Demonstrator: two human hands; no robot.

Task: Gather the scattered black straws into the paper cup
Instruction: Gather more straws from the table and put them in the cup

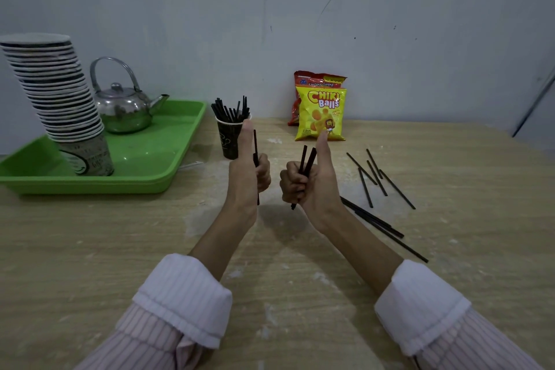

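Observation:
A dark paper cup (228, 141) stands on the wooden table just behind my left hand, with several black straws (229, 109) standing in it. My left hand (247, 168) is upright, thumb raised, fingers curled round one black straw (256, 150). My right hand (309, 180), thumb also raised, grips a few black straws (307, 161) that stick up from the fist. Several loose black straws (375, 177) lie scattered on the table to the right. More straws (387, 228) lie beside and under my right forearm.
A green tray (168, 159) at the left holds a tall stack of paper cups (60, 99) and a metal kettle (126, 108). Two snack bags (319, 111) lean against the wall at the table's (120, 249) back.

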